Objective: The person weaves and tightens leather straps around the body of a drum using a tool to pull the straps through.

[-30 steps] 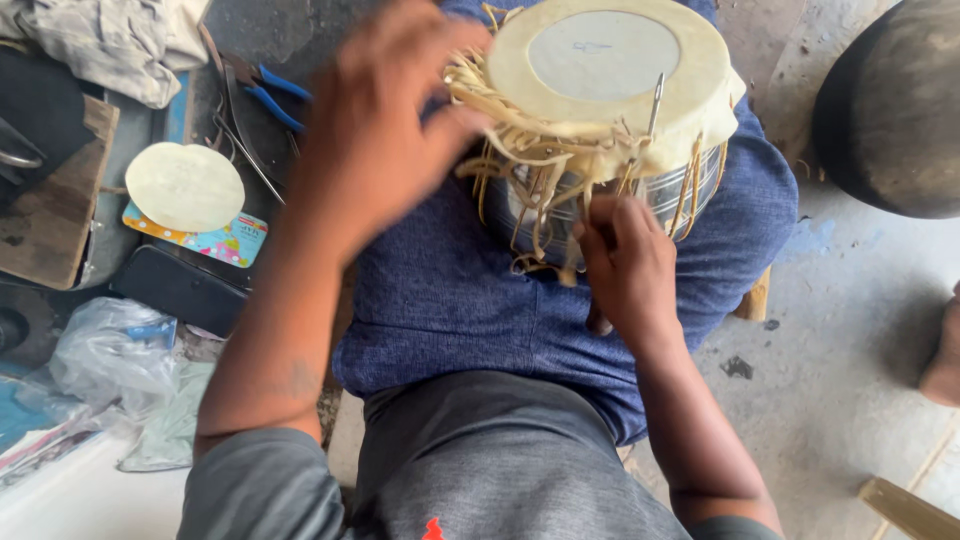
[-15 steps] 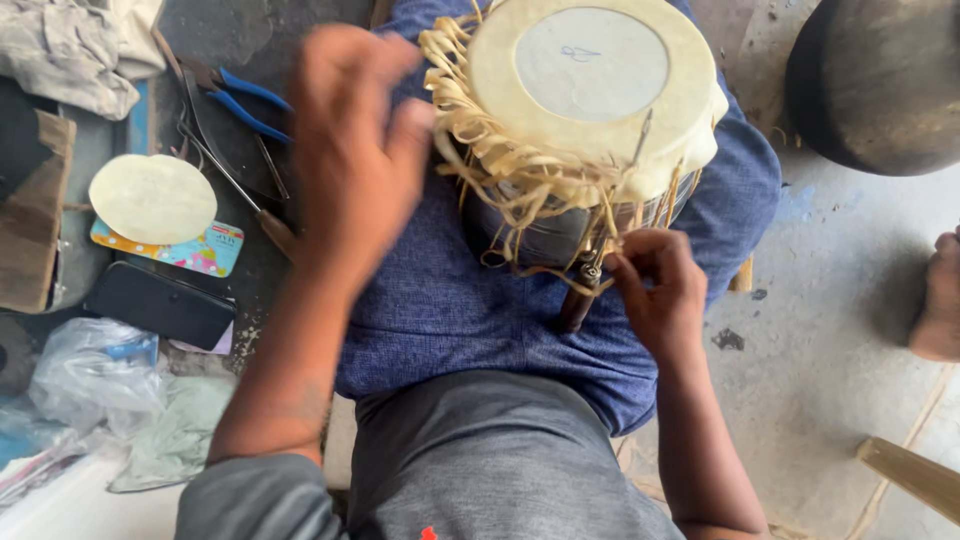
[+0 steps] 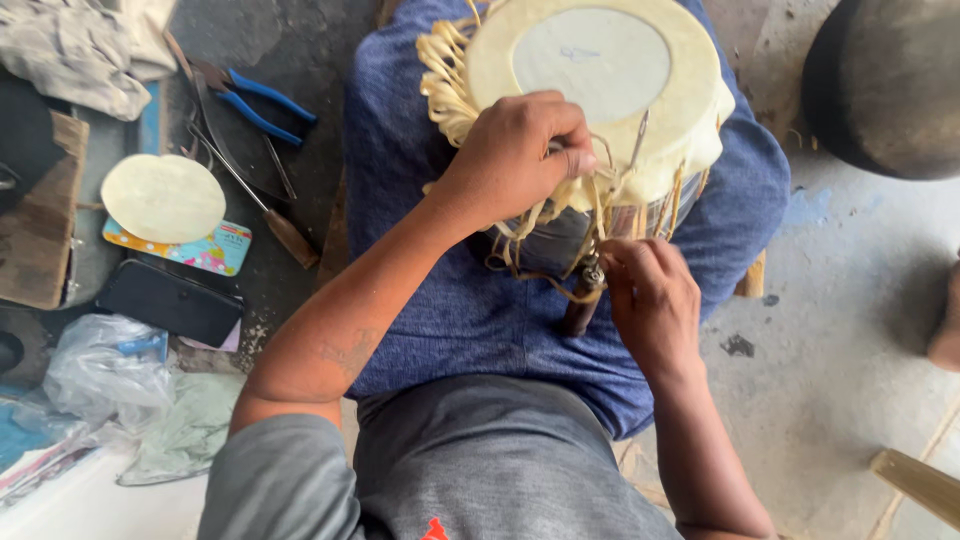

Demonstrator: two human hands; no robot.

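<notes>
Drum (image 3: 600, 90), small, pale skin head w/ a lighter round centre, sits on the person's lap on blue cloth (image 3: 440, 300), tilted toward the camera; straw-coloured lacing strips (image 3: 450, 90) hang loose round its rim and down the metal shell. Head view: left hand (image 3: 520, 155) lies over the near edge of the drum head, fingers curled tight together, pinching a strip against the rim. Right hand (image 3: 650, 300) just below the shell, fingers pressed together round a wooden-handled awl (image 3: 582, 300), tip up into the lacing. A thin metal needle (image 3: 638, 140) stands in the skin nr the rim, beside the left hand. Floor at left: blue-handled pliers (image 3: 255, 100), a long tool w/ wooden handle (image 3: 290, 238), a round pale skin disc (image 3: 163, 197) on a colourful flat tin (image 3: 215, 255), a black phone (image 3: 168, 300), clear plastic bag (image 3: 105, 365), crumpled cloth (image 3: 80, 50). Top right, well apart: a dark rounded drum body (image 3: 890, 80) on the concrete floor (image 3: 840, 350).
</notes>
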